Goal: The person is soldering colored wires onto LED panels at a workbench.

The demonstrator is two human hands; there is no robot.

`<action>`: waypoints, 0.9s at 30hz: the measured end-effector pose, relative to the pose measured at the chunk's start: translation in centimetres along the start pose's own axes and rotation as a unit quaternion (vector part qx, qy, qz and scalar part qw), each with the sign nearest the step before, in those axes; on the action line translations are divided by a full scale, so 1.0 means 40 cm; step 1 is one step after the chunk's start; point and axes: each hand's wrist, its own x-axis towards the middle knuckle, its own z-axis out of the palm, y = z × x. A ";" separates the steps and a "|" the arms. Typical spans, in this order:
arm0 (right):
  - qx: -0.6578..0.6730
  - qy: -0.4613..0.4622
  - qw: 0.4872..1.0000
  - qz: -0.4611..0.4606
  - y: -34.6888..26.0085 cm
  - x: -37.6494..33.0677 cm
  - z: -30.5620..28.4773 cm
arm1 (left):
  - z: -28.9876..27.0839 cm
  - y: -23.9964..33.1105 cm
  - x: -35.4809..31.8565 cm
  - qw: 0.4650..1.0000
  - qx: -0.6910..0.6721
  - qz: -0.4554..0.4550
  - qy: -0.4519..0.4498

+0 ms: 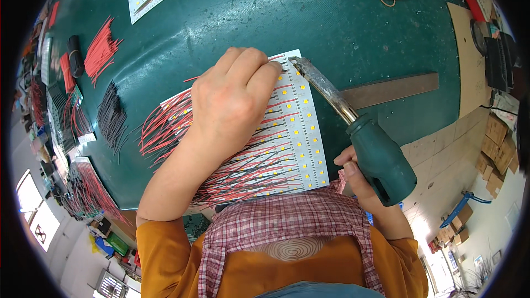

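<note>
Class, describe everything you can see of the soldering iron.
The soldering iron has a thick dark green handle, seemingly plastic, and a long shiny metal shaft ending in a discoloured tip. The right hand grips the handle. It slants up-left, the tip at the top edge of the white LED board, close to the left hand's fingers.

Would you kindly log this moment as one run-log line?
left hand: pressing wire on LED strip panel | right hand: gripping soldering iron | tip beside left fingertips
</note>
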 end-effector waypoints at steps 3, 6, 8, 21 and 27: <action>-0.009 -0.003 1.000 -0.001 0.001 -0.002 0.002 | -0.001 0.002 -0.002 1.000 0.001 -0.002 -0.008; 0.050 -0.008 0.998 0.029 0.003 -0.014 0.007 | 0.002 0.002 -0.001 1.000 0.003 -0.004 -0.010; 0.073 -0.017 0.996 0.052 0.005 -0.018 0.001 | 0.002 0.002 -0.001 1.000 0.003 0.000 -0.007; 0.155 -0.009 0.985 0.079 -0.020 -0.010 -0.013 | -0.011 0.010 0.004 0.999 -0.004 -0.024 -0.022; 0.128 0.015 0.988 0.082 -0.016 -0.019 -0.003 | -0.006 0.002 -0.002 1.000 0.006 -0.006 -0.009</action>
